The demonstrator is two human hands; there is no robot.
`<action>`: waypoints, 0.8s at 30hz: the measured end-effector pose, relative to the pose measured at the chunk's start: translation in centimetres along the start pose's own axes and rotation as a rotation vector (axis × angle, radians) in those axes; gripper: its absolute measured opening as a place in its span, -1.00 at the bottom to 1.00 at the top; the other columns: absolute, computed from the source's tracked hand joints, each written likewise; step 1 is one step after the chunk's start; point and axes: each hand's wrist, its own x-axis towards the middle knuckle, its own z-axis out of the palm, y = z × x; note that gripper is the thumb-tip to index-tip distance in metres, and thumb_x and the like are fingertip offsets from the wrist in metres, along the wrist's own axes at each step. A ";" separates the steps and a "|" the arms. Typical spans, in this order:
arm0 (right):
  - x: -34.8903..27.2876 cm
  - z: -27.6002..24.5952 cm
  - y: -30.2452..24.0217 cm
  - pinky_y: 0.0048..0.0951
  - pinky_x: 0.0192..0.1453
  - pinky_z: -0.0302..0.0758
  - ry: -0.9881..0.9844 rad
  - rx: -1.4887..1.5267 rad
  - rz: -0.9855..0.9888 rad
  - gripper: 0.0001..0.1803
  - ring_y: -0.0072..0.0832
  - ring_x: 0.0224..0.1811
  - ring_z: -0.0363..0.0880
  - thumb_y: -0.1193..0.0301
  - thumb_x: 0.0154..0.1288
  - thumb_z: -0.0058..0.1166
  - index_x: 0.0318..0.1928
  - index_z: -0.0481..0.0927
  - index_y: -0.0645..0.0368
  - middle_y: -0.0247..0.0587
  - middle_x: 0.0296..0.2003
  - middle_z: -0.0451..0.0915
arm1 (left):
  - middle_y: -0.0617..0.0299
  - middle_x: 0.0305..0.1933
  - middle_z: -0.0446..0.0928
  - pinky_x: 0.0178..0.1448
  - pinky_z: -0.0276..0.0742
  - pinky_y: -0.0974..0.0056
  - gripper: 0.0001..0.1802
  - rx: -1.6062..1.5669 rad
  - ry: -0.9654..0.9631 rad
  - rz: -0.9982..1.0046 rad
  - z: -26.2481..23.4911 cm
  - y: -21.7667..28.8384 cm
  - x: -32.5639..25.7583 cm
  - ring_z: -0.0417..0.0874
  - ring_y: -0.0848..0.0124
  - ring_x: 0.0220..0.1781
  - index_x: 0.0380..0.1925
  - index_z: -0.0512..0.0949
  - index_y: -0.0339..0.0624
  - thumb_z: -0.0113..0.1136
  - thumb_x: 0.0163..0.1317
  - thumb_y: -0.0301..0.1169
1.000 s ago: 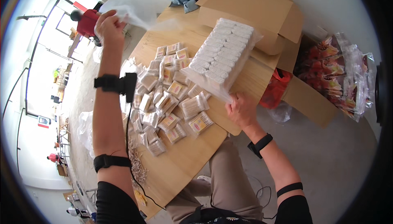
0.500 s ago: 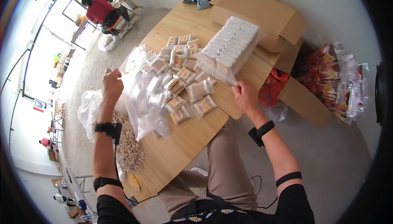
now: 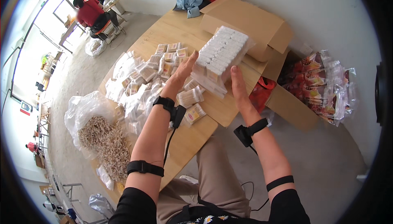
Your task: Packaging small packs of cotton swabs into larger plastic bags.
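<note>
A clear plastic bag packed with rows of white-topped packets (image 3: 224,52) lies on the wooden table ahead of me. My left hand (image 3: 182,74) is at the bag's left side, fingers stretched out and fingertips by its edge. Along the near right side, my right hand (image 3: 240,87) is open with the thumb up beside the plastic. Neither hand is closed round anything, and I cannot tell how firmly they touch it. The bag's loose mouth (image 3: 215,88) points toward me between my hands. Small packets of cotton swabs (image 3: 190,97) lie scattered left of it.
Loose swab-like sticks (image 3: 108,146) spill from a clear bag at the table's left. An open cardboard box (image 3: 245,23) stands behind the filled bag. Printed red plastic pouches (image 3: 319,85) hang at the right. A person in red (image 3: 92,13) sits far left.
My left hand has moved right, from above the flat clear bags to the filled bag's left side. My right hand has let go of the bag's corner and opened beside it.
</note>
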 end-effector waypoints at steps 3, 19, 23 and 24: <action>-0.2 0.1 -0.7 -0.30 0.53 0.06 -0.104 0.106 0.032 0.02 -0.14 0.45 0.21 -0.30 0.41 -0.17 0.38 0.20 0.50 0.18 0.35 0.29 | 0.13 0.24 0.50 0.34 0.33 0.21 -0.07 -0.102 -0.177 -0.146 -0.2 -0.6 0.3 0.50 0.36 0.24 0.35 0.37 -0.12 -0.05 0.27 0.41; 6.3 -4.9 -5.6 -0.37 0.32 0.39 -0.500 0.248 0.291 -0.42 -0.42 0.25 0.47 0.08 0.47 0.02 0.30 0.46 0.21 -0.15 0.17 0.55 | -0.08 0.40 0.26 0.27 0.43 -0.03 -0.01 -0.437 0.036 -0.281 6.6 1.5 -5.0 0.38 0.07 0.32 0.37 0.22 -0.23 0.08 0.22 0.35; 6.1 -8.2 -1.7 -0.45 -0.02 0.52 0.204 -0.074 0.230 -0.48 -0.49 -0.14 0.59 -0.02 0.43 0.07 0.03 0.62 0.21 -0.20 -0.21 0.62 | -0.15 0.51 0.03 0.30 0.41 -0.12 0.08 -0.521 0.012 -0.372 7.1 0.6 -4.5 0.29 -0.14 0.39 0.47 0.08 -0.11 0.14 0.17 0.38; 4.4 -8.5 -1.9 -0.48 -0.12 0.53 0.410 -0.179 0.230 -0.48 -0.52 -0.25 0.58 -0.03 0.44 0.05 -0.04 0.64 0.21 -0.23 -0.31 0.61 | -0.19 0.55 -0.08 0.27 0.45 -0.14 0.13 -0.515 -0.008 -0.406 7.0 0.3 -4.3 0.31 -0.21 0.37 0.53 0.03 0.00 0.19 0.13 0.39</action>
